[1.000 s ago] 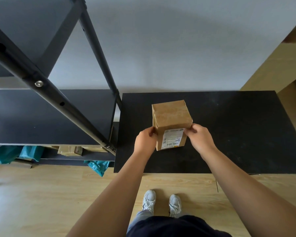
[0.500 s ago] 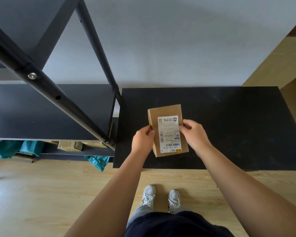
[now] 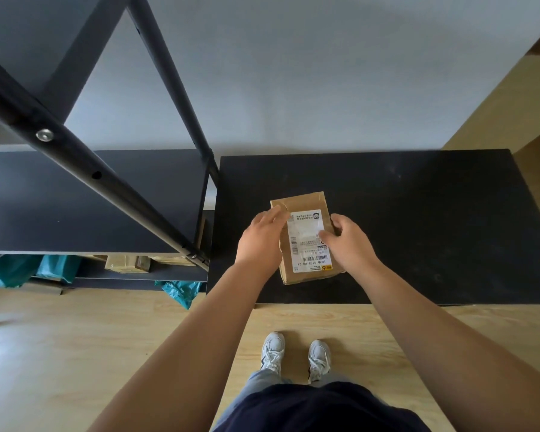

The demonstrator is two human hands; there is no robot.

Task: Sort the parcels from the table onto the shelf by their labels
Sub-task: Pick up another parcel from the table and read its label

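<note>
A brown cardboard parcel (image 3: 304,202) with a white shipping label (image 3: 307,241) facing up is over the black table (image 3: 418,219), near its front left. My left hand (image 3: 261,241) grips the parcel's left side and my right hand (image 3: 346,241) grips its right side, the thumb resting on the label. The label text reads upside down to me. The black metal shelf (image 3: 85,198) stands directly left of the table.
A diagonal shelf post (image 3: 85,160) crosses the upper left. On a lower shelf level lie teal bags (image 3: 56,268) and a brown box (image 3: 127,263). Another teal bag (image 3: 180,291) pokes out near the floor. Grey wall behind, wood floor below, my feet at the table's front edge.
The parcel was tipped from standing on end with its label toward me to lying with the label facing up. Both hands shifted along its sides.
</note>
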